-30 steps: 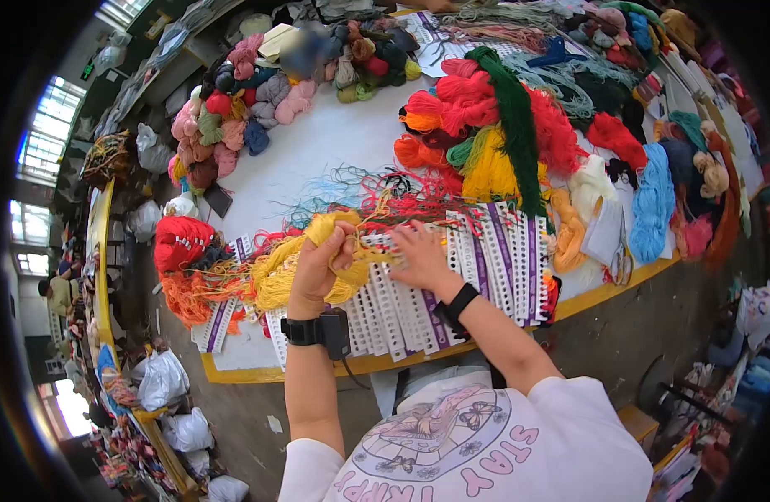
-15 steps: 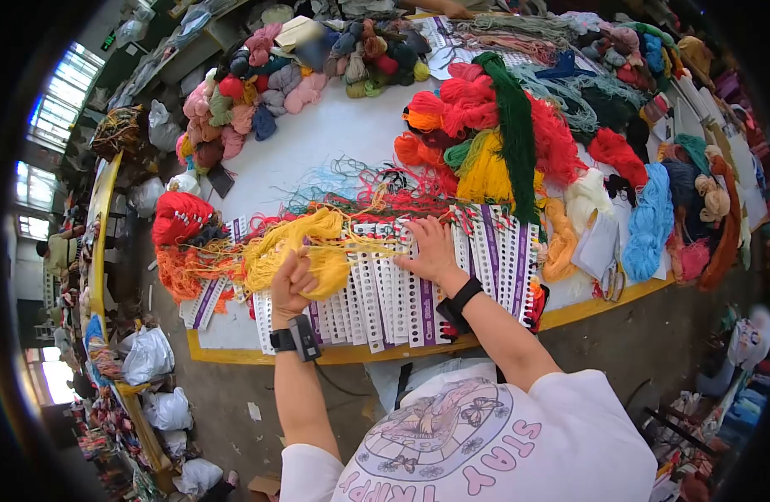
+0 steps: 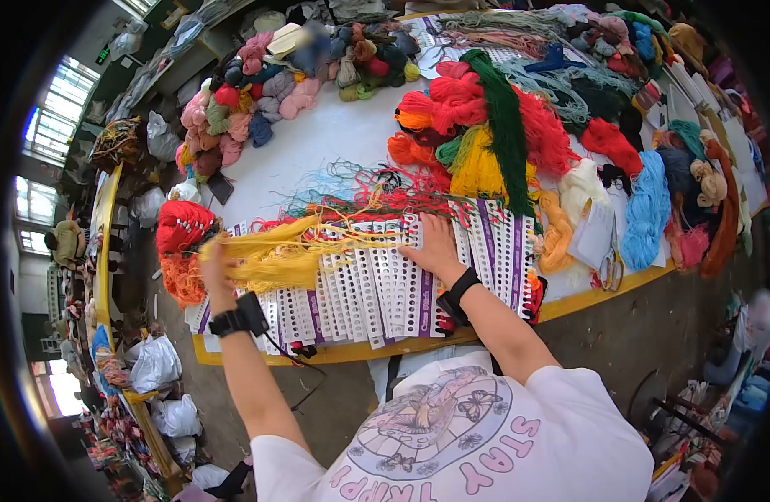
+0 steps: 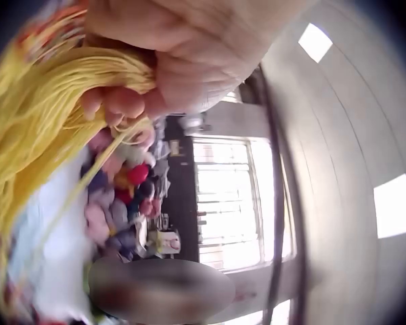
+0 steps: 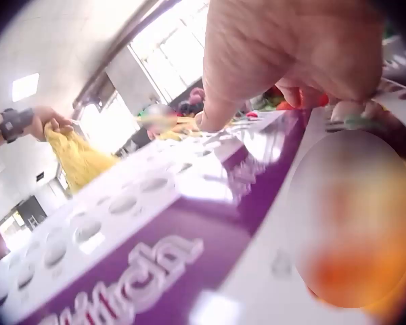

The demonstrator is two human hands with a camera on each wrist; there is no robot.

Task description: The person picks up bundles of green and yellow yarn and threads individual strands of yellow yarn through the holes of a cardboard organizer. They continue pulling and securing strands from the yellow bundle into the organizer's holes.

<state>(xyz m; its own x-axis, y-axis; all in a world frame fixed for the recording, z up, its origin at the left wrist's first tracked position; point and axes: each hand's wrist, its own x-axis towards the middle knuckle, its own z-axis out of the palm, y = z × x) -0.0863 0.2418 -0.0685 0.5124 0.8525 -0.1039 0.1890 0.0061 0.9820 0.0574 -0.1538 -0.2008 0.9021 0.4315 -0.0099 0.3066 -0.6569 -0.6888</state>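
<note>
My left hand [image 3: 218, 263] grips one end of a yellow thread skein [image 3: 276, 259], its fingers curled round the bundle in the left wrist view. The skein stretches to the right across a row of white punched thread cards [image 3: 381, 305], some with purple printed strips. Loose yellow strands run on toward my right hand [image 3: 437, 244], which rests on the upper part of the cards with its fingers spread. In the right wrist view a purple-striped card [image 5: 189, 230] lies close under that hand. Red and green threads [image 3: 385, 205] lie along the cards' far ends.
Red skeins [image 3: 184, 224] and orange thread [image 3: 182, 280] lie left of the cards. A large red, yellow and dark green pile [image 3: 506, 125] stands behind right, with blue skeins [image 3: 644, 209] and scissors [image 3: 611, 272] beyond. The table's yellow edge [image 3: 335, 358] runs in front.
My left hand has let go of the skein's right part, moved left and taken its left end, drawing the skein out longer. My right hand stays on the cards, slightly shifted.
</note>
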